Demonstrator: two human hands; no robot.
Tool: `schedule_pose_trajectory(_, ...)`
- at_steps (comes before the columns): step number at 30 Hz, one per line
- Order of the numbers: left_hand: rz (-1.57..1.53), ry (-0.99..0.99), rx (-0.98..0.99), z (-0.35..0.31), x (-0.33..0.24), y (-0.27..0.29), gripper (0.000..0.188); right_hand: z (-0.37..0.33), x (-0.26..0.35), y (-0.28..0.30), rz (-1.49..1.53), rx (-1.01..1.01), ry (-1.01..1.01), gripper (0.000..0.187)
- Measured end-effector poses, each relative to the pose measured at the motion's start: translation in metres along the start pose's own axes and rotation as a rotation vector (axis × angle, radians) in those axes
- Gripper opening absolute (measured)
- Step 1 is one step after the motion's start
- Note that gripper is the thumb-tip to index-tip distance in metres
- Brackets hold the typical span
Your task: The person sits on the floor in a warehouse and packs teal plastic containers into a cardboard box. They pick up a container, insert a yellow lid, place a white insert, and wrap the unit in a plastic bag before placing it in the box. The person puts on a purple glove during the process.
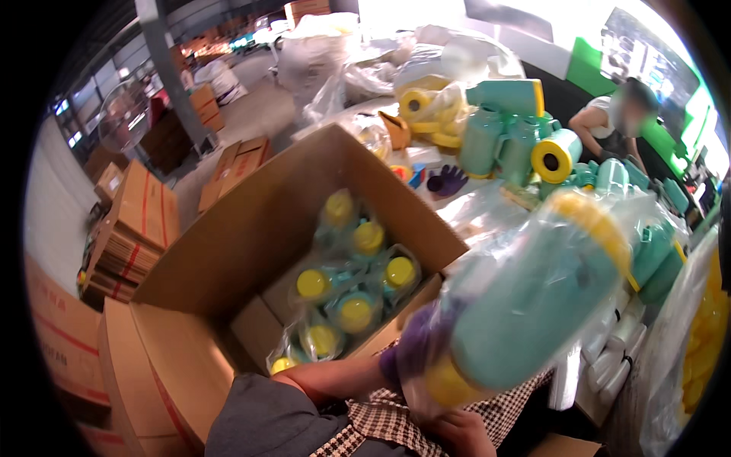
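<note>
A teal thermos jug [533, 297] with yellow ends is tilted in front of me inside a clear plastic bag [487, 266], its upper end blurred. My left hand [426, 335], in a purple glove, grips the jug's side through the bag. Below the jug's lower yellow end, my bare right hand [461, 433] has its fingers curled at the bag's end; part of it is hidden. To the left stands an open cardboard box [251, 221]. Inside it, several bagged teal jugs with yellow caps [355, 311] stand upright along the right part of the box floor.
A table beyond the box bears several teal jugs [478, 141], a dark purple glove [449, 181] and bagged yellow parts [434, 114]. White wrapped rolls [609, 358] lie at right. Another person [613, 122] works at far right. Cardboard stacks [141, 221] stand at left.
</note>
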State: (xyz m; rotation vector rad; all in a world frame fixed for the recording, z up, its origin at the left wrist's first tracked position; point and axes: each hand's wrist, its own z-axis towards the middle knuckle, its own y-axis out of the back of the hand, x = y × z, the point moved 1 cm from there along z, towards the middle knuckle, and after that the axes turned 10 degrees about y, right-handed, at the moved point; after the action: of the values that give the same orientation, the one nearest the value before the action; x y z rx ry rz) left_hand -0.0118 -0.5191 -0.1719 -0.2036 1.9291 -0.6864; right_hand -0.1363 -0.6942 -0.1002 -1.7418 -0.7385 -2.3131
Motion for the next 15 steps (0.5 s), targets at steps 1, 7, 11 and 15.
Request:
schedule_pose_trajectory(1, 0.036, -0.042, -0.097, -0.014, -0.018, 0.029, 0.04, 0.012, -0.023, -0.011, -0.028, 0.161, 0.101, 0.018)
schedule_pose_trajectory(7, 1.154, -0.084, -0.997, -0.213, -0.137, 0.169, 0.038, 0.047, -0.067, 0.041, -0.277, 0.111, 0.487, 0.035)
schedule_pose_trajectory(11, 1.974, 0.316, -1.289, -0.25, -0.15, 0.204, 0.037, 0.114, -0.077, 0.171, -0.875, -0.553, 0.443, 0.034)
schedule_pose_trajectory(15, 2.121, 0.719, -0.869, -0.123, -0.106, 0.247, 0.033, 0.187, -0.084, 0.326, -1.161, -0.911, 0.322, 0.045)
